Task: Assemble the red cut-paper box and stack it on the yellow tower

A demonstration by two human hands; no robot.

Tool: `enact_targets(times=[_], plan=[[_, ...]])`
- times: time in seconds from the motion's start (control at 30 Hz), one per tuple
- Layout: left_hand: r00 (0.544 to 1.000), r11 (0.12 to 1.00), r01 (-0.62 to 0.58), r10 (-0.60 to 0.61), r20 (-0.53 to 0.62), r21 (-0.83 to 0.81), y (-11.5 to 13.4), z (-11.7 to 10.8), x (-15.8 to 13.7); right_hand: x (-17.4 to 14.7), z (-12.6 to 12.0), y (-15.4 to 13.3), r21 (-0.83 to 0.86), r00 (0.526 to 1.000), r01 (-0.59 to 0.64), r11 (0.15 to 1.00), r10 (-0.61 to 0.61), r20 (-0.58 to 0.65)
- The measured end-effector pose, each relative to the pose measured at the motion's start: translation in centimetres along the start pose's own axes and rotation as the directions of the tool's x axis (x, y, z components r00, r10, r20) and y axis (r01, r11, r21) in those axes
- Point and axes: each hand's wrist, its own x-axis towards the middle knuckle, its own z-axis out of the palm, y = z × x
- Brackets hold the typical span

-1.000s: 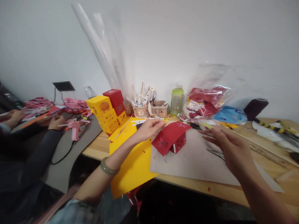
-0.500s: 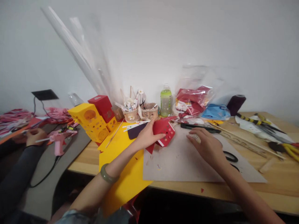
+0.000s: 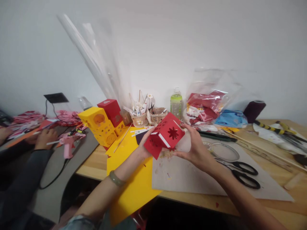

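A red paper box with flower-shaped and small cut-outs and a white strip along one edge is held up over the white sheet. My left hand grips it from the left, its fingers partly hidden behind the red paper. At the box's right end is my right hand, fingertips at the upper corner and thumb at the lower edge. To the right of that hand lie a roll of clear tape and scissors with black handles.
Yellow card lies under my left arm. Yellow and red boxes stand behind it. Baskets of pens, a green bottle and a plastic bag line the wall. At left, a co-worker's hand is near a pink glue gun.
My right hand has moved left from above the sheet to the red box. The box has turned, showing its flower cut-out. The tape roll and scissors are uncovered; the view has shifted.
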Motion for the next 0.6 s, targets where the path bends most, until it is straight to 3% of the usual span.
enact_targets(times=[0.17, 0.3, 0.47, 0.6], plan=[[0.998, 0.999, 0.025, -0.023, 0.056, -0.047, -0.1, 0.3, 0.2, 0.7, 0.2, -0.9, -0.003, 0.998, 0.005, 1.0, -0.005, -0.058], [0.995, 0.998, 0.057, -0.055, 0.081, -0.027, 1.1, 0.5, 0.3, 2.0, -0.7, -0.9, 0.16, 0.996, -0.089, 0.983, 0.09, 0.002], [0.993, 0.994, -0.094, 0.098, 0.07, -0.055, 2.9, 0.9, 0.5, 3.4, -1.9, 0.0, 0.231, 0.986, -0.167, 0.958, 0.165, 0.031], [0.989, 0.989, -0.131, 0.136, 0.059, -0.074, 3.3, 0.6, 0.6, 3.5, -2.2, 0.1, 0.24, 0.985, -0.168, 0.956, 0.173, 0.002]])
